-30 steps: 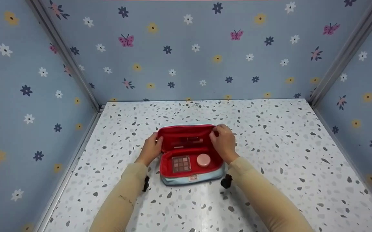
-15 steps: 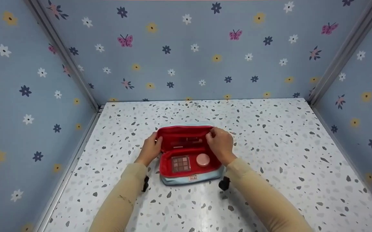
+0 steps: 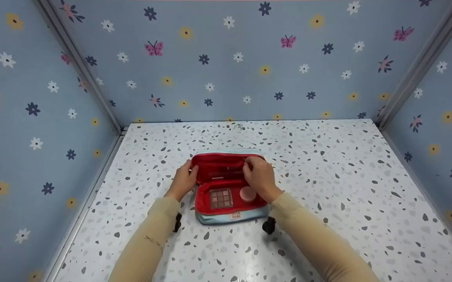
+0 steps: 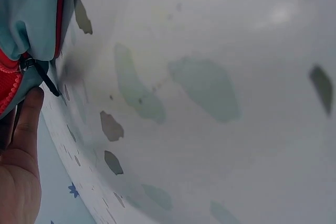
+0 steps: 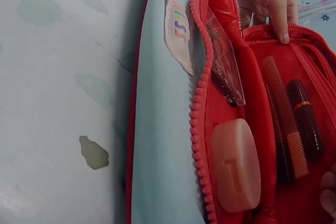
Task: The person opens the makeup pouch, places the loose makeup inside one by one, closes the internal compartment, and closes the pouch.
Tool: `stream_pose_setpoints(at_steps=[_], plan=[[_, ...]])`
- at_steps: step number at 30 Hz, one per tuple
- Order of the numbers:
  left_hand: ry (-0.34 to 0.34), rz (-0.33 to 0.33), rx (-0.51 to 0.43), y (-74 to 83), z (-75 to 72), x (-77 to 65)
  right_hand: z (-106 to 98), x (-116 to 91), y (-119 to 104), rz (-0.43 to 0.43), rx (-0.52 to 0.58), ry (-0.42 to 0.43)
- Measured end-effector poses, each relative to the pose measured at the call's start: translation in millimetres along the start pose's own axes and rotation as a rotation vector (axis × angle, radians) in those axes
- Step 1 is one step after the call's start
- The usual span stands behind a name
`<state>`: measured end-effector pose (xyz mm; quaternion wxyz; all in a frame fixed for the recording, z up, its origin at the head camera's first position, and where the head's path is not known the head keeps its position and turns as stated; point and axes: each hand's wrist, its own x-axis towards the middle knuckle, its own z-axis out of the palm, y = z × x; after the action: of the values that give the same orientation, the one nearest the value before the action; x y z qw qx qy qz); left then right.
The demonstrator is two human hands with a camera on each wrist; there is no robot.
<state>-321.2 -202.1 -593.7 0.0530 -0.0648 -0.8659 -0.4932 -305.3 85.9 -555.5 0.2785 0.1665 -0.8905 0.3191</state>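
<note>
A light-blue makeup bag [image 3: 231, 217] with red lining lies unzipped, its lid tilted back. My left hand [image 3: 182, 181] grips the lid's left edge; the right wrist view shows its thumb [image 5: 279, 22] pressing the inside. Curled fingers of my right hand [image 3: 261, 176] are at the upper right of the lid's mesh pocket [image 5: 315, 72]; the exact spot they pinch is hidden. Behind the mesh sit a dark tube [image 5: 305, 119] and slim sticks [image 5: 286, 114]. In the base rest an eyeshadow palette [image 3: 221, 198] and a round pink compact [image 3: 247, 193], partly covered by my right hand.
The bag stands on a white speckled tabletop [image 3: 327, 164]. Blue flowered panels [image 3: 229, 58] rise at the back and both sides, joined by grey metal corner posts [image 3: 78, 64]. A black zipper pull [image 4: 46, 78] hangs at the bag's side.
My right hand has slid left along the lid's upper part, from its right corner inward, and now overlaps the compact's edge. My left hand keeps its hold on the lid.
</note>
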Motion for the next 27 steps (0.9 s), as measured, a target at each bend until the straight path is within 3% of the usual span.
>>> stream_pose_setpoints(at_steps=[2,5,15,27], plan=[[0.002,-0.02,0.007,20.0,-3.3,-7.9,1.7,-0.6,0.1,-0.013,0.011,-0.005],[0.005,-0.057,0.023,30.5,-4.7,-11.9,3.8,-1.7,0.2,-0.018,0.029,-0.023],[-0.008,-0.082,0.022,31.1,-4.6,-10.5,4.4,-3.9,-6.8,-0.049,-0.018,-0.093],[-0.039,-0.135,-0.05,30.9,-7.5,-15.0,10.1,-3.2,-22.3,-0.029,0.054,-0.2]])
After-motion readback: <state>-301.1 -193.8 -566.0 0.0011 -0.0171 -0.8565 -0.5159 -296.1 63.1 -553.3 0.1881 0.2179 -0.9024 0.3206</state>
